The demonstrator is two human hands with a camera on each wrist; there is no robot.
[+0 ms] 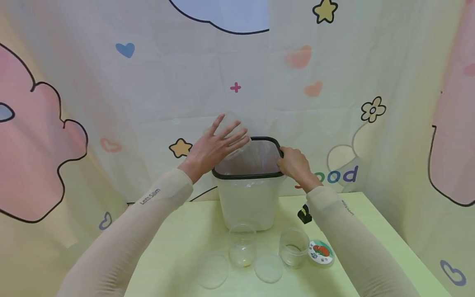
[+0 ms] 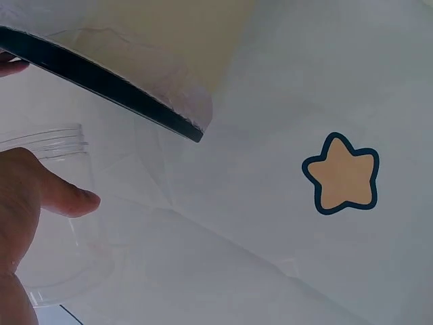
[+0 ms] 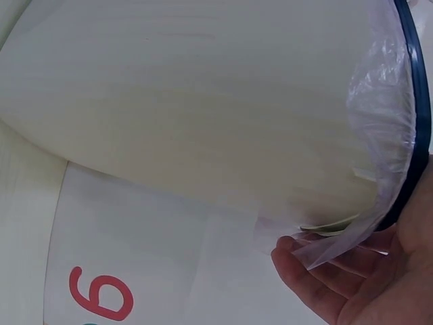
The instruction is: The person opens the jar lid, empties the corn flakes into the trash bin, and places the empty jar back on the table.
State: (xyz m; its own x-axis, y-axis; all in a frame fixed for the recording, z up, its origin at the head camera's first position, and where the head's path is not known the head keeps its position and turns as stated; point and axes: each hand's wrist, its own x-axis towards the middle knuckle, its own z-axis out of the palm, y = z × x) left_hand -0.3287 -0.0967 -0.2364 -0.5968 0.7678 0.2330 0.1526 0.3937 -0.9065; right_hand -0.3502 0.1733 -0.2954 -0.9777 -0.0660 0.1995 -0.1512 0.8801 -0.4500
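A clear plastic jar (image 2: 67, 250) is in my left hand (image 1: 217, 146), its threaded mouth visible in the left wrist view. The thumb lies along the jar's side, and spread fingers cover much of it in the head view. This jar is tilted above the left part of a whitish trash bin (image 1: 248, 202) with a black rim (image 1: 248, 177). My right hand (image 1: 295, 164) grips the bin's right rim, fingers curled under its edge. A thin translucent bag (image 3: 382, 101) lines the bin and folds over the rim near those fingers. The bin's bottom inside is hidden.
Before the bin, two clear jars (image 1: 243, 247) stand on the pale green table (image 1: 170, 247). Two clear lids (image 1: 269, 268) and a round lid with a red picture (image 1: 321, 252) lie beside them. A small black object (image 1: 305, 214) sits right of the bin; a printed curtain (image 1: 167, 82) hangs behind.
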